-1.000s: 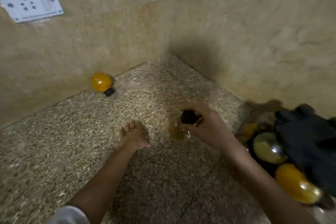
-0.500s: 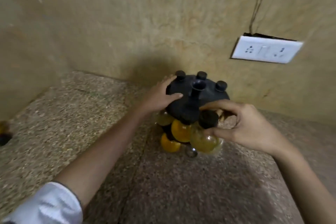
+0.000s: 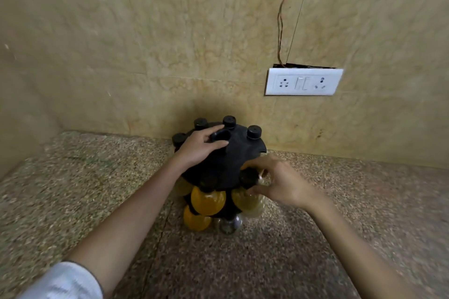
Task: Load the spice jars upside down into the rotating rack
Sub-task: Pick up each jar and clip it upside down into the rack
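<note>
The left hand (image 3: 198,147) is laid spread on the black domed rack (image 3: 233,160) by the wall. Amber jars (image 3: 207,199) hang beneath it. One blurred jar (image 3: 245,200) is pinched by the right hand (image 3: 281,182); its cap is partly hidden.

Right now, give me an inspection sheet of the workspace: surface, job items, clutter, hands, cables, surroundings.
Surface: speckled granite counter, in a corner.
Job's things: black rotating rack near the back wall; four black caps stick up through its top; yellow jars hang below.
Clutter: nothing seen.
Hands: left hand rests on the rack's top by its centre knob; right hand holds a jar at the rack's right rim, black cap up.
Cables: thin wire runs up the wall from the switchboard.
Surroundings: beige tiled wall; white switchboard.
</note>
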